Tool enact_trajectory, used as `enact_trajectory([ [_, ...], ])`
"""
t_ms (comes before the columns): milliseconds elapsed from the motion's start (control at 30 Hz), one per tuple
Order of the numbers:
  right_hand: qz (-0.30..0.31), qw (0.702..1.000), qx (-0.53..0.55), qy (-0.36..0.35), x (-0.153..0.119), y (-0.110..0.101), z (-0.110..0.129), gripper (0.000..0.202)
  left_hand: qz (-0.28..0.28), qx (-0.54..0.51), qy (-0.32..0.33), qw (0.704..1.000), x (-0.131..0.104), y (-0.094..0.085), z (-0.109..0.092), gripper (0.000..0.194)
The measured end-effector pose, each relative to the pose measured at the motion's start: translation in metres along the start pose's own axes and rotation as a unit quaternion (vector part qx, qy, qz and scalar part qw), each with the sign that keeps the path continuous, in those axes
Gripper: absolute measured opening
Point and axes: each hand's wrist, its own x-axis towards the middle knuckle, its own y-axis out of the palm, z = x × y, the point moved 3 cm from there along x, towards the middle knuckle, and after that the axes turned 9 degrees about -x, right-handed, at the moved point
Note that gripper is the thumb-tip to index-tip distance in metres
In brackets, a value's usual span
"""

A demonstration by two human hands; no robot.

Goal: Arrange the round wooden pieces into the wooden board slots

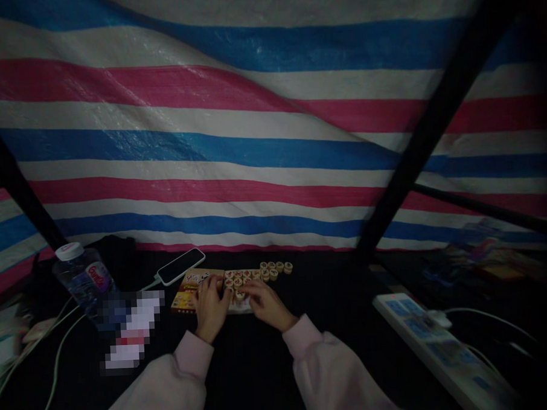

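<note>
My left hand point(212, 305) lies over the printed cardboard box point(183, 301), its fingers apart on the box top and the thumb towards the chess pieces. Beside the box, round wooden Chinese chess pieces point(246, 274) with red characters sit in close rows in a pale tray point(242, 309). My right hand point(269, 303) reaches in from the right, fingers bent together at a chess piece point(240, 295) on the near side of the rows. Part of the tray is hidden under my hands. More chess pieces point(273, 269) with dark characters stand grouped behind my right hand.
A phone point(181, 266) on a cable lies behind the box. Leftward stand a clear plastic bottle point(84, 280) with a white lid and some loose cables point(57, 353). At right runs a white power strip point(424, 337) with a plug. Striped sheeting point(233, 122) hangs behind the black table.
</note>
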Motion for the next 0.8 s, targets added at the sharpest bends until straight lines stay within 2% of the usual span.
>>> enact_trajectory([
  [167, -0.024, 0.999, -0.027, 0.001, 0.0015, -0.0076, 0.0033, 0.025, -0.003, 0.003, 0.001, 1.000, 0.0002, 0.0009, 0.0010, 0.027],
  [333, 0.011, 0.999, -0.050, -0.013, 0.0016, -0.0060, 0.0042, 0.027, 0.001, 0.002, -0.004, 1.000, 0.0005, 0.0010, 0.0013, 0.028],
  [600, 0.021, 0.999, -0.048, -0.007, 0.0009, -0.0048, 0.0028, 0.035, 0.002, 0.002, -0.003, 1.000, 0.0004, -0.0004, -0.0006, 0.026],
  [733, 0.001, 0.999, -0.052, -0.011, 0.0012, -0.0064, 0.0023, 0.033, 0.002, 0.000, 0.000, 1.000, 0.0007, 0.0008, 0.0008, 0.026],
  [800, -0.042, 0.996, -0.082, 0.016, 0.0013, -0.0102, -0.0001, 0.031, -0.001, 0.001, 0.001, 1.000, 0.0008, 0.0012, 0.0016, 0.027],
])
